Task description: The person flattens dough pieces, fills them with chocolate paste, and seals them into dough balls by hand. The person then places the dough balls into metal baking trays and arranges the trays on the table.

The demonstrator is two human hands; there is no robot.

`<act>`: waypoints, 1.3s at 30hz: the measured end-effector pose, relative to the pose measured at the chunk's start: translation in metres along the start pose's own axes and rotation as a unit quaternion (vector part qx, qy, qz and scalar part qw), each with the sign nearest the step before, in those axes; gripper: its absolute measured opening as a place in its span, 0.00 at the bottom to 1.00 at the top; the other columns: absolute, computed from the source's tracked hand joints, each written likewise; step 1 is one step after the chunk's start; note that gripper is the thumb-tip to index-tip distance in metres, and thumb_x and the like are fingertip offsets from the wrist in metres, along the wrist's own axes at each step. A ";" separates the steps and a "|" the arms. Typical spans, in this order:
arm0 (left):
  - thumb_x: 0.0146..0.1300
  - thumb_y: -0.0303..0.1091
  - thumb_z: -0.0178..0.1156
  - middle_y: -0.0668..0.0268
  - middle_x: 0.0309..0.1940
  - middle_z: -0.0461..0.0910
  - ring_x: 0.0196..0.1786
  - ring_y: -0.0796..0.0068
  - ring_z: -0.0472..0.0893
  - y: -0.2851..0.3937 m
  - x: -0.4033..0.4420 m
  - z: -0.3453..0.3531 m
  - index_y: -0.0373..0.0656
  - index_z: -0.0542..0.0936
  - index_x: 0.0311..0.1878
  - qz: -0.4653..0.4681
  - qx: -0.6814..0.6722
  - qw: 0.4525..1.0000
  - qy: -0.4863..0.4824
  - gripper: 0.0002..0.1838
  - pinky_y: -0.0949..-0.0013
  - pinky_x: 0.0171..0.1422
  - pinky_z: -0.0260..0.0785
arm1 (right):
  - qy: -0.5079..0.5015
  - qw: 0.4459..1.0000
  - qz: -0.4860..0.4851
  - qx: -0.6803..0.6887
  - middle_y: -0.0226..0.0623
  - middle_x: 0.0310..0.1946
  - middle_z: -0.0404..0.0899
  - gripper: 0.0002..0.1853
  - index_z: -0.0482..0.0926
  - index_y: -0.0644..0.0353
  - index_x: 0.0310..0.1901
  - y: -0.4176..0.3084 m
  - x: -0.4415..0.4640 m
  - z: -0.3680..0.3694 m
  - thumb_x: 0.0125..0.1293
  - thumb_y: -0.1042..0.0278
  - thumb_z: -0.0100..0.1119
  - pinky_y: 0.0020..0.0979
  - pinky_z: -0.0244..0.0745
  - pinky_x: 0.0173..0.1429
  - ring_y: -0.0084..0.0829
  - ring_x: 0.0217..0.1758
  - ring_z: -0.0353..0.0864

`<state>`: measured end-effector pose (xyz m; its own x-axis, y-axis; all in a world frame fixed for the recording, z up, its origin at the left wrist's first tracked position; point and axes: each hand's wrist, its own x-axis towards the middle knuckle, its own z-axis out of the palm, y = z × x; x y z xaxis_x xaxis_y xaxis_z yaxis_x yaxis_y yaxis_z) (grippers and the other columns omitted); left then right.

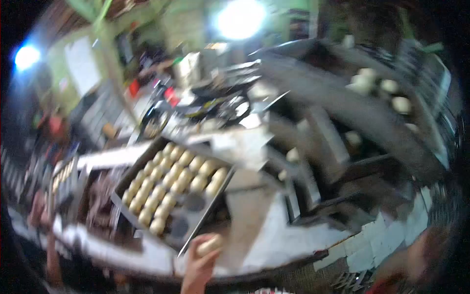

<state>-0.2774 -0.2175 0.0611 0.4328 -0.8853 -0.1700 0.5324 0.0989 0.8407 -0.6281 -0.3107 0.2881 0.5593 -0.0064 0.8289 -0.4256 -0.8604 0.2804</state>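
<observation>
My left hand [198, 264] is at the bottom centre, its fingers closed round a pale dough ball [211, 245]. Just above it, a dark metal tray [214, 208] holds rows of pale dough balls [171, 180]. Two dark round marks show on the tray floor at the near right corner. At the lower right edge my right hand [416, 257] is smeared by motion, so its fingers cannot be made out. It is apart from the tray, close to the table's front edge.
Dark metal trays [313, 161] are stacked at odd angles on the right, and a large dark tray [342, 93] above them carries several dough balls [401, 105]. The pale table [264, 245] runs across. Another person's arm [38, 210] is at far left. A motorcycle [205, 105] stands behind.
</observation>
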 end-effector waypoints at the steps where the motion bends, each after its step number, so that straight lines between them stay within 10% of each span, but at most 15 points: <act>1: 0.54 0.16 0.59 0.59 0.49 0.74 0.51 0.70 0.75 -0.007 -0.005 0.003 0.40 0.71 0.51 0.035 0.094 0.995 -0.025 0.21 0.70 0.54 0.72 | 0.020 0.998 0.011 0.065 0.41 0.39 0.75 0.18 0.74 0.62 0.42 -0.030 -0.040 0.026 0.68 0.55 0.44 0.38 0.71 0.38 0.32 0.35 0.74; 7: 0.62 0.22 0.49 0.60 0.59 0.69 0.62 0.73 0.67 -0.003 -0.024 -0.043 0.39 0.67 0.62 0.100 0.049 0.968 -0.227 0.23 0.69 0.67 0.57 | 0.164 0.947 0.127 0.245 0.37 0.36 0.71 0.16 0.72 0.59 0.46 -0.220 -0.016 0.276 0.70 0.57 0.41 0.28 0.64 0.29 0.30 0.29 0.69; 11: 0.55 0.19 0.46 0.57 0.65 0.62 0.64 0.67 0.66 0.077 -0.077 -0.218 0.34 0.63 0.64 -0.091 -0.220 0.948 -0.213 0.29 0.67 0.69 0.56 | 0.173 0.776 0.367 0.483 0.39 0.37 0.70 0.13 0.70 0.61 0.48 -0.368 0.011 0.373 0.65 0.65 0.54 0.26 0.67 0.37 0.29 0.34 0.70; 13: 0.58 0.16 0.45 0.57 0.64 0.63 0.65 0.68 0.65 0.091 -0.103 -0.296 0.34 0.63 0.65 -0.001 -0.194 0.980 -0.045 0.28 0.69 0.68 0.57 | -0.094 0.855 0.276 0.429 0.41 0.41 0.70 0.21 0.65 0.63 0.54 -0.433 0.048 0.418 0.61 0.70 0.59 0.26 0.68 0.44 0.30 0.39 0.70; 18: 0.56 0.17 0.53 0.59 0.53 0.71 0.55 0.70 0.72 0.067 -0.106 -0.399 0.34 0.64 0.62 0.048 -0.076 0.954 0.285 0.28 0.71 0.61 0.65 | -0.152 0.779 0.474 0.381 0.44 0.44 0.68 0.10 0.71 0.66 0.46 -0.570 0.023 0.532 0.63 0.76 0.53 0.36 0.66 0.54 0.38 0.46 0.69; 23: 0.57 0.18 0.55 0.60 0.49 0.73 0.47 0.75 0.75 0.079 -0.071 -0.400 0.34 0.61 0.64 0.039 -0.067 0.959 0.273 0.30 0.75 0.52 0.68 | -0.128 0.819 0.453 0.327 0.48 0.42 0.72 0.06 0.72 0.67 0.40 -0.570 0.064 0.504 0.63 0.75 0.51 0.38 0.70 0.47 0.44 0.44 0.73; 26: 0.57 0.18 0.50 0.63 0.54 0.71 0.57 0.75 0.70 0.105 -0.062 -0.394 0.35 0.57 0.67 -0.033 -0.047 0.997 0.046 0.32 0.75 0.59 0.62 | -0.261 0.814 0.310 0.416 0.51 0.33 0.75 0.05 0.73 0.67 0.37 -0.551 0.132 0.508 0.62 0.75 0.50 0.41 0.70 0.42 0.50 0.37 0.75; 30: 0.52 0.14 0.48 0.62 0.62 0.63 0.64 0.74 0.63 0.153 -0.083 -0.416 0.36 0.52 0.70 -0.009 -0.134 0.991 -0.023 0.38 0.72 0.66 0.55 | -0.497 0.821 0.105 0.262 0.50 0.31 0.79 0.08 0.77 0.63 0.35 -0.530 0.190 0.567 0.57 0.71 0.50 0.41 0.74 0.43 0.49 0.38 0.79; 33: 0.55 0.16 0.49 0.59 0.58 0.69 0.59 0.71 0.70 0.170 -0.083 -0.429 0.33 0.60 0.65 0.015 -0.156 0.982 0.104 0.30 0.72 0.62 0.63 | -0.642 0.748 -0.032 0.167 0.50 0.32 0.81 0.11 0.80 0.59 0.35 -0.557 0.203 0.579 0.52 0.70 0.50 0.40 0.76 0.44 0.47 0.39 0.81; 35: 0.66 0.24 0.44 0.58 0.54 0.72 0.56 0.68 0.73 0.162 -0.070 -0.437 0.33 0.67 0.58 0.014 -0.201 0.947 0.250 0.18 0.66 0.59 0.67 | -0.636 0.750 -0.028 0.180 0.47 0.32 0.81 0.11 0.80 0.61 0.36 -0.554 0.202 0.569 0.55 0.69 0.51 0.40 0.76 0.43 0.45 0.38 0.81; 39: 0.68 0.31 0.41 0.53 0.56 0.70 0.59 0.60 0.70 0.179 -0.039 -0.456 0.31 0.66 0.58 0.034 -0.468 0.857 0.213 0.19 0.56 0.68 0.59 | -0.316 0.811 0.123 0.477 0.43 0.32 0.78 0.07 0.79 0.64 0.37 -0.545 0.195 0.516 0.56 0.76 0.56 0.36 0.74 0.41 0.42 0.37 0.80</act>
<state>0.1325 0.0424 -0.0164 0.6058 -0.6364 -0.4776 0.7598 0.6408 0.1099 0.0799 -0.1057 0.0470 0.9222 -0.2391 0.3039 -0.0057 -0.7942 -0.6076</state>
